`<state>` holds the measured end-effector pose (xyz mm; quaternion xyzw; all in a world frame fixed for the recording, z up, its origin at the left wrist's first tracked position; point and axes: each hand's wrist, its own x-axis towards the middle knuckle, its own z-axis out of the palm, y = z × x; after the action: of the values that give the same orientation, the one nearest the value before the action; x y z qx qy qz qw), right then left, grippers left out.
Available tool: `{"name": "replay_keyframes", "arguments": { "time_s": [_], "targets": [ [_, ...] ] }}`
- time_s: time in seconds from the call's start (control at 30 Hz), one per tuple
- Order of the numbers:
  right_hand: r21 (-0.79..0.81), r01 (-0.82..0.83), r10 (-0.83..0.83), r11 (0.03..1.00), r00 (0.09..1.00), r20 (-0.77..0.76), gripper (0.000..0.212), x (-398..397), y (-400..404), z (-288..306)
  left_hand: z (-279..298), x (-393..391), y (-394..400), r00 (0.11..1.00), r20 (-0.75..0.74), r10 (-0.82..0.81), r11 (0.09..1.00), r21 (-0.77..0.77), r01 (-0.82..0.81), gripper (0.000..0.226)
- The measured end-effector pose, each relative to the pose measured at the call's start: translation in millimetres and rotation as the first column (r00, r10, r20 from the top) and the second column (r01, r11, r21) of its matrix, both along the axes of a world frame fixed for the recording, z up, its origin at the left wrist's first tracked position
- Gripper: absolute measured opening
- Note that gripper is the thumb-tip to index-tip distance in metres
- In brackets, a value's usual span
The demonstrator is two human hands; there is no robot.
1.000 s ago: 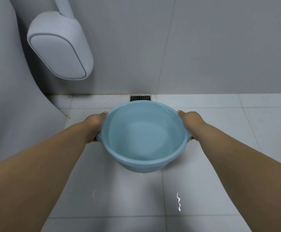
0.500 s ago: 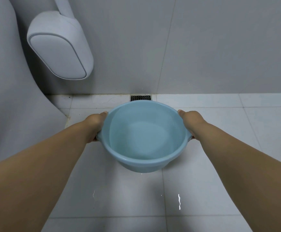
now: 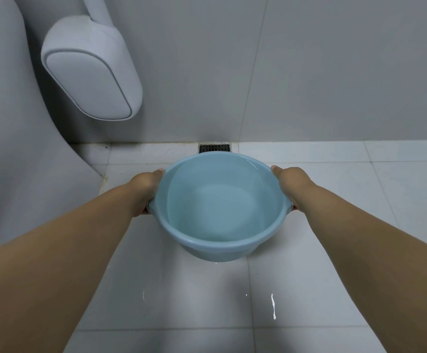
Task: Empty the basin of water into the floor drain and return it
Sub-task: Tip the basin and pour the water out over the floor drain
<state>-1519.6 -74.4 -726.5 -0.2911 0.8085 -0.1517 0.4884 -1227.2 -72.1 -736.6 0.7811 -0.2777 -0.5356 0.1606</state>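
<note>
A round light-blue plastic basin (image 3: pixel 220 248) with clear water in it hangs above the white tiled floor. My left hand (image 3: pixel 147 188) grips its left rim handle and my right hand (image 3: pixel 292 186) grips the right one. The basin is roughly level, its far rim lying just in front of the dark metal floor drain (image 3: pixel 214 148), which sits where the floor meets the grey wall. Water reaches up the inner wall on the far right side.
A white wall-mounted fixture (image 3: pixel 90 70) on a stem hangs at the upper left. A large pale curved body (image 3: pixel 16 149) fills the left side. Small wet streaks (image 3: pixel 273 305) lie on the floor tiles below the basin.
The basin has edged slightly forward toward the drain, held level in both hands. The water inside has shifted a little.
</note>
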Motion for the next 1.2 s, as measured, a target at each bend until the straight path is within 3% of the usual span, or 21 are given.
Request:
{"name": "replay_keyframes", "arguments": {
  "time_s": [0.53,1.07,1.2],
  "targets": [
    [-0.032,-0.047,0.046,0.998,0.999,-0.016,0.024,1.5,-1.3,2.3,-0.1,0.0,0.5,1.000,-0.004,0.001,1.000,-0.001,-0.001,0.043],
    [0.009,-0.036,0.036,0.999,0.999,0.014,0.036,0.7,-2.1,5.9,2.3,-1.6,0.3,1.000,0.016,0.001,1.000,0.000,-0.001,0.044],
    [-0.007,-0.037,0.037,0.999,0.999,0.009,0.029,2.2,-1.5,7.5,1.2,-0.4,-0.3,1.000,-0.006,0.012,1.000,0.001,-0.012,0.043]
  ]
}}
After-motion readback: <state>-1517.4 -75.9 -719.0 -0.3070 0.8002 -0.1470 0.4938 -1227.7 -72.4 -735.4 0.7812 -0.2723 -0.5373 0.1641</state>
